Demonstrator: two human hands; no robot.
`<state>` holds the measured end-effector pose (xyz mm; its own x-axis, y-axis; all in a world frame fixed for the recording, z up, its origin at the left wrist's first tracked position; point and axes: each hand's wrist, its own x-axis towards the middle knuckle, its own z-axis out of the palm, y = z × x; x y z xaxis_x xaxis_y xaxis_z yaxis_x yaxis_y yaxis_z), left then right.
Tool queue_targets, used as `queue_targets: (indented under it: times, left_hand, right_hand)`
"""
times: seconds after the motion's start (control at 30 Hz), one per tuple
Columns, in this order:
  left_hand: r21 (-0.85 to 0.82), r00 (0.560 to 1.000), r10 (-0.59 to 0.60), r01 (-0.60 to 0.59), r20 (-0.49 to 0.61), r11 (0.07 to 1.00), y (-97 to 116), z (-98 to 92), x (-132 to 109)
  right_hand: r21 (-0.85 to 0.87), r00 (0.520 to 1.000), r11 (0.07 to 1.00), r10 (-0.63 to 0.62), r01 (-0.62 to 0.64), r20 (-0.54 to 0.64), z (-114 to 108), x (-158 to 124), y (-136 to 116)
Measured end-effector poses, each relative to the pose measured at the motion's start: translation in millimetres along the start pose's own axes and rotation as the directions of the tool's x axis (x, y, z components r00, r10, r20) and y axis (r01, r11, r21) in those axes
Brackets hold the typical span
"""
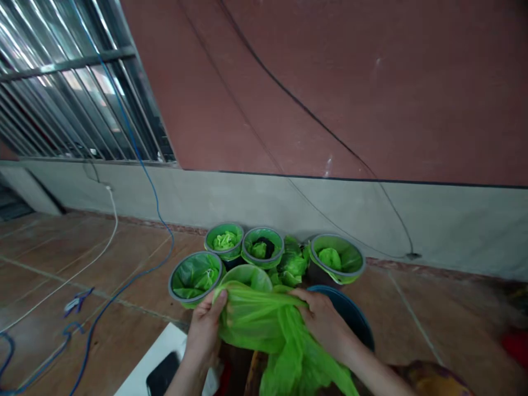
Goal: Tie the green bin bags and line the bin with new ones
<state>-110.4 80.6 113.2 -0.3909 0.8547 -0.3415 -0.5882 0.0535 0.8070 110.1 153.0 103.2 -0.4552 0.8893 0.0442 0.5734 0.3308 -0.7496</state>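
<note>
The left hand point(208, 316) and right hand point(324, 316), fingers clamped on the green bag point(256, 319) just near of a lined bin point(251, 274), seemingly spread it, the next move calling for even tension.

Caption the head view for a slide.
The left hand and right hand hold a thin green plastic bag in front of green-lined bins by a wall.
</note>
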Motion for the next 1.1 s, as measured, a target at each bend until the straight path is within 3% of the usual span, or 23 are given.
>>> queue_targets:
  times: [0.17, 0.33, 0.4, 0.47, 0.53, 0.63, 0.8, 0.97, 1.1]
  left_hand:
    - [0.003, 0.998, -0.005, 0.005, -0.070, 1.000, 2.5, -6.1, 2.6]
    - [0.006, 0.998, 0.013, -0.012, -0.064, 1.000, 13.3, -6.3, 0.4]
    - [0.007, 0.992, 0.063, -0.063, -0.106, 0.998, 16.9, -3.6, -1.1]
    - [0.014, 0.991, 0.080, -0.079, -0.111, 0.997, 18.2, 1.5, -3.6]
    - [0.008, 0.995, 0.054, -0.053, -0.083, 0.999, 17.4, 8.8, -6.8]
    - [-0.035, 0.998, -0.014, 0.012, -0.059, 0.999, 14.0, 19.1, -10.5]
    - [-0.073, 0.985, -0.167, 0.171, 0.049, 0.983, 5.9, 20.2, -11.1]
    - [0.142, 0.980, -0.193, 0.184, 0.053, 0.973, -7.4, 13.7, -16.2]
    - [0.212, 0.981, -0.184, 0.168, 0.058, 0.963, -19.0, 14.6, -24.4]
  right_hand:
    - [-0.087, 0.997, 0.996, 0.031, -0.036, -0.065, -25.1, 15.3, 23.4]
    - [-0.301, 0.973, 0.931, 0.163, -0.207, -0.166, -44.3, 32.7, 41.3]
    - [-0.303, 0.975, 0.939, 0.107, -0.163, -0.194, -49.8, 32.2, 31.1]
    - [-0.229, 0.991, 0.973, -0.038, 0.007, -0.131, -49.2, 28.3, 11.0]
    - [-0.116, 0.986, 0.980, -0.165, 0.162, -0.016, -40.6, 26.0, -11.7]
    - [-0.047, 0.974, 0.973, -0.221, 0.224, 0.058, -15.7, 33.6, -32.1]
    - [-0.053, 0.993, 0.992, -0.108, 0.111, 0.050, 24.2, 59.3, -18.7]
    - [0.076, 0.991, 0.992, -0.090, 0.098, -0.104, 37.0, 69.2, -5.4]
    - [-0.116, 0.995, 0.993, -0.005, -0.006, -0.097, 43.5, 73.1, -1.9]
